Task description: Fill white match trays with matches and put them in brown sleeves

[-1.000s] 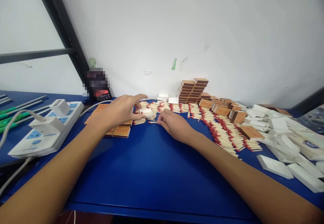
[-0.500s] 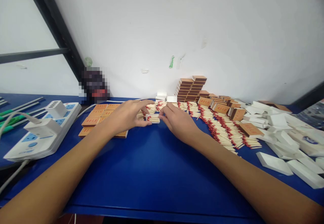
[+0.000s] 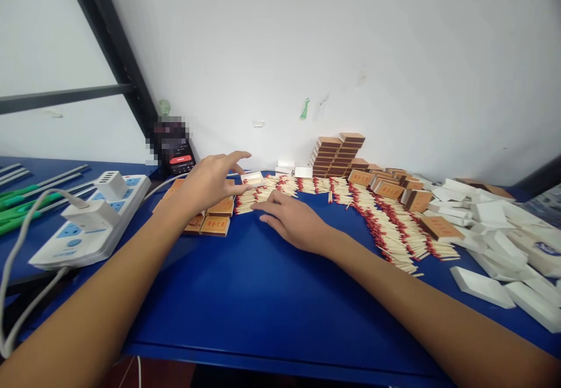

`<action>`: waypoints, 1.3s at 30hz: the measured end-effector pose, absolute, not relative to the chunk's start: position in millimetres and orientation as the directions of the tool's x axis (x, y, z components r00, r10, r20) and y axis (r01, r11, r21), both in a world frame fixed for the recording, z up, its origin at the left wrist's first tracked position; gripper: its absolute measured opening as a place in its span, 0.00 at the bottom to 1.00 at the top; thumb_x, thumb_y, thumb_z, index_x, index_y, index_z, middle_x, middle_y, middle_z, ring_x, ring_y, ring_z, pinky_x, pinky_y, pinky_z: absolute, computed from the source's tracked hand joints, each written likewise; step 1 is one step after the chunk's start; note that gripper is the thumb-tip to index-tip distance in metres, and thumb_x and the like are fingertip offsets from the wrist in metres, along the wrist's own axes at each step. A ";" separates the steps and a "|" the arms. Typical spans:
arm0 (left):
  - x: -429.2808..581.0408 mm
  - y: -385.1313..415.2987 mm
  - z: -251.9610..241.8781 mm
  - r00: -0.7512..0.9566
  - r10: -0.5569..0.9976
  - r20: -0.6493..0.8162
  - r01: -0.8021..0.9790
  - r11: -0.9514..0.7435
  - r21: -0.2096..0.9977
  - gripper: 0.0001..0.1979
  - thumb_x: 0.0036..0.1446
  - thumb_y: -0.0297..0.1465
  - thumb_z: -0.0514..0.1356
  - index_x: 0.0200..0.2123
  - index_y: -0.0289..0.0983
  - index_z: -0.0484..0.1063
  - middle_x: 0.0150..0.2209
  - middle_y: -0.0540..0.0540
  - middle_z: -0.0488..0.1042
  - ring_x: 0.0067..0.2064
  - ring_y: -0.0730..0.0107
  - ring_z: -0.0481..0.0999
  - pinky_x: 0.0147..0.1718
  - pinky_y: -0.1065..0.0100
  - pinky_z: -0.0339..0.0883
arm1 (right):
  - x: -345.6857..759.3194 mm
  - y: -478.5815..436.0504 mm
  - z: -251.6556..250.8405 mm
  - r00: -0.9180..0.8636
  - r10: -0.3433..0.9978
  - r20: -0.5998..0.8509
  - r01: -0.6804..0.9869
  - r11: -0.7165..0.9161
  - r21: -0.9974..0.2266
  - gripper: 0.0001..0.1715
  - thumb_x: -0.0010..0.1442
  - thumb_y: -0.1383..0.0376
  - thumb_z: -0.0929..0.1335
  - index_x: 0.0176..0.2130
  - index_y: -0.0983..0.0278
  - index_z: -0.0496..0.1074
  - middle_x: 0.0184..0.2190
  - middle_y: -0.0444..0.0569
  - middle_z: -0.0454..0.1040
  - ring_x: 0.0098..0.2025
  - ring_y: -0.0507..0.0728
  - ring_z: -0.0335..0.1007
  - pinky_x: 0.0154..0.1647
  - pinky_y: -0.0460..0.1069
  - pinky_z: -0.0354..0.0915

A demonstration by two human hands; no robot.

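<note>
My left hand [image 3: 214,180] grips a small white matchbox tray [image 3: 258,177] at its left end, between the thumb and the fingers. A few matches lie in the tray, which is held above the row of loose red-tipped matches [image 3: 284,186]. My right hand [image 3: 295,220] is open, palm down, its thumb and index finger apart at the near edge of the matches. No match shows between its fingers; the undersides of the fingers are hidden. Printed orange matchboxes [image 3: 214,225] lie flat beneath and beside my left wrist, partly covered by it.
Closed matchboxes [image 3: 339,154] are stacked by the wall, with more matchboxes [image 3: 388,188] leaning to the right. White trays [image 3: 482,286] are heaped at far right. A power strip [image 3: 109,224], a phone [image 3: 177,154] and green-handled rods [image 3: 26,198] are at left on the blue table [image 3: 263,300].
My left hand has lifted the tray up and away from me. My right hand has left the tray's right end and come down leftward to the matches. The view has shifted slightly.
</note>
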State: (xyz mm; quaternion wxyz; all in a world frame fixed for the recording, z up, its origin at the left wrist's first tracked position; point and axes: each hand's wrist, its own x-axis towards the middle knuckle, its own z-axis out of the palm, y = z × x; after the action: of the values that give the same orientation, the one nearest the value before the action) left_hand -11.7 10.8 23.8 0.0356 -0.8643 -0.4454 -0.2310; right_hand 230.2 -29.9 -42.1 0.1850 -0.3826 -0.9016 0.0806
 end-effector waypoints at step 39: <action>-10.3 18.1 7.4 0.570 0.756 0.323 0.778 -0.623 0.085 0.37 0.59 0.41 0.71 0.69 0.41 0.67 0.50 0.43 0.85 0.50 0.51 0.82 0.47 0.59 0.70 | 242.8 -23.8 -37.8 -0.445 0.797 0.409 0.770 0.573 -0.281 0.06 0.75 0.65 0.65 0.44 0.62 0.71 0.47 0.53 0.72 0.45 0.59 0.71 0.44 0.51 0.63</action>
State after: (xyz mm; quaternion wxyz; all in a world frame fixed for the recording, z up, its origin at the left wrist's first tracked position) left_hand -10.3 18.1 7.4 0.0331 -0.8853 -0.4330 -0.1663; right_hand 242.8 -23.8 -37.8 0.2550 -0.4611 -0.8495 0.0267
